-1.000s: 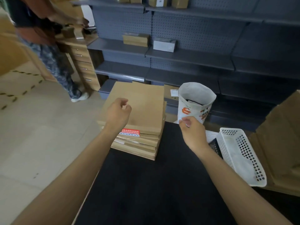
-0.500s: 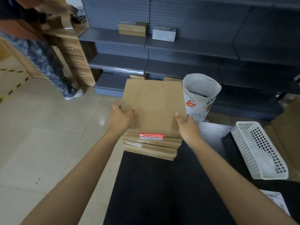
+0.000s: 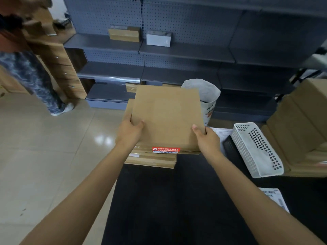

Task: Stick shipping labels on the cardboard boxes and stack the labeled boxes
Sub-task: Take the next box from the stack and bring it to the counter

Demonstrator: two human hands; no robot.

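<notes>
Both hands, left hand (image 3: 130, 129) and right hand (image 3: 206, 137), grip the flat, smooth brown cardboard box (image 3: 168, 117) by its side edges, long axis pointing away from the person.

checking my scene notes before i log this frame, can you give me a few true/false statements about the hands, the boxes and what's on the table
1. Both hands grip the top cardboard box, the left hand and right hand on opposite edges. True.
2. The white basket sits left of the box stack. False: it sits to the right.
3. A red sticker shows on the near edge of the held box. True.
4. The shipping label is stuck on the held box's top. False: it lies on the black table, to the right.
5. The white bag stands behind the held box. True.
</notes>
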